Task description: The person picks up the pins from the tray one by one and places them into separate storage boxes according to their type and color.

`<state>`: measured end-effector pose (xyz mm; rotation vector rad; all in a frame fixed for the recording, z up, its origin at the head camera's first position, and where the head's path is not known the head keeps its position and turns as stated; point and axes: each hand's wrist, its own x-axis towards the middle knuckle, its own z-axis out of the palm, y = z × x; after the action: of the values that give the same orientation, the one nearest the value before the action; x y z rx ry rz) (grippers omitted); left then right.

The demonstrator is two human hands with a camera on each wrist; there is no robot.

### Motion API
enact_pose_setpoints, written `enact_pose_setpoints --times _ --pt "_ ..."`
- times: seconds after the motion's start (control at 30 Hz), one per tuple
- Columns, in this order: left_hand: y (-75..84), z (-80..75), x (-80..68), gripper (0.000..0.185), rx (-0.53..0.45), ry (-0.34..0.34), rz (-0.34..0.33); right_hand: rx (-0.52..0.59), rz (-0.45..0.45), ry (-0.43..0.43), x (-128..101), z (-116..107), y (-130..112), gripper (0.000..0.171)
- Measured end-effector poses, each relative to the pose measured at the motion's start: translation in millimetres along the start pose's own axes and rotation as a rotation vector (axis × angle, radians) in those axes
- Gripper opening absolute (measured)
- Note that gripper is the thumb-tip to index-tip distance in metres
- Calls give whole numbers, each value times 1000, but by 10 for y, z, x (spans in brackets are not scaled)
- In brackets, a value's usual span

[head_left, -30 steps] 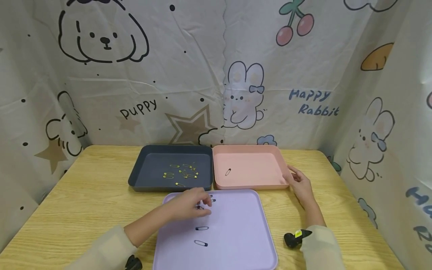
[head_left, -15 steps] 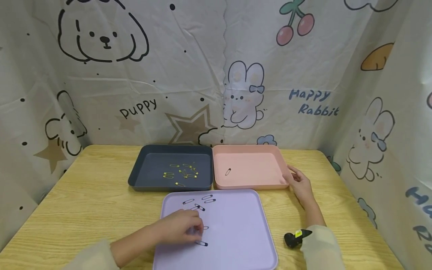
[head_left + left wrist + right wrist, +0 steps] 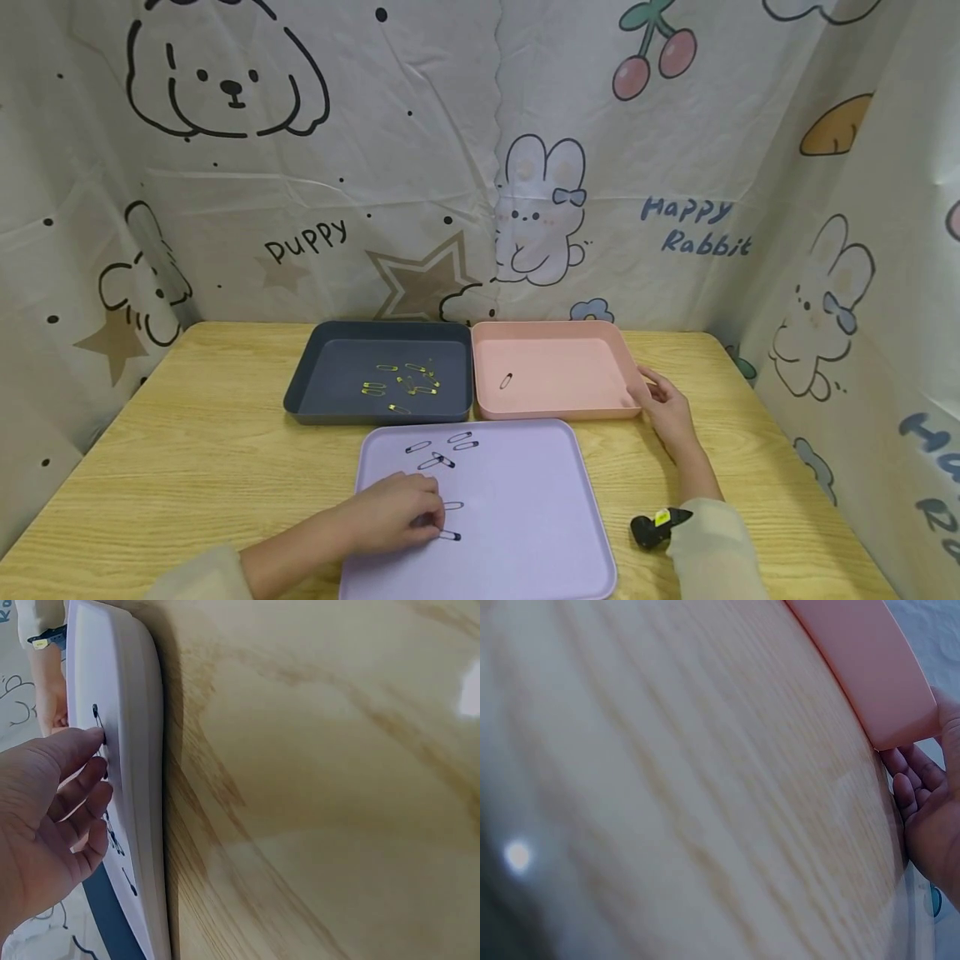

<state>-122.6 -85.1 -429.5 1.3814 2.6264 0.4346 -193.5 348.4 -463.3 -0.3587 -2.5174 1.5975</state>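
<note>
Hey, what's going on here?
Someone's left hand is at a black-ended safety pin on the purple tray, perhaps pinching it. The right hand holds the pink tray by its edge. That tray contains one pin; the dark tray has several yellow pins. More black-ended pins lie on the purple tray.

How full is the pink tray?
Nearly empty: in the head view, the pink tray holds just one safety pin, lying left of its middle.

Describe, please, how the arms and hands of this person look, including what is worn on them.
The left arm wears a cream fabric sleeve; the right sleeve matches. Both hands are gloveless. Beside the right cuff is a small black device with a yellow label.
</note>
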Motion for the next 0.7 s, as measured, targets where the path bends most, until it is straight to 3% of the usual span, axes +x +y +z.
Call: enact_pose_setpoints --times 0.3,0.7 --pt "63 -44 10 10 -28 -2 -13 6 33 -7 -40 -4 -92 61" --pt "62 -22 89 11 -52 -20 -28 -15 23 13 0 10 -17 63"
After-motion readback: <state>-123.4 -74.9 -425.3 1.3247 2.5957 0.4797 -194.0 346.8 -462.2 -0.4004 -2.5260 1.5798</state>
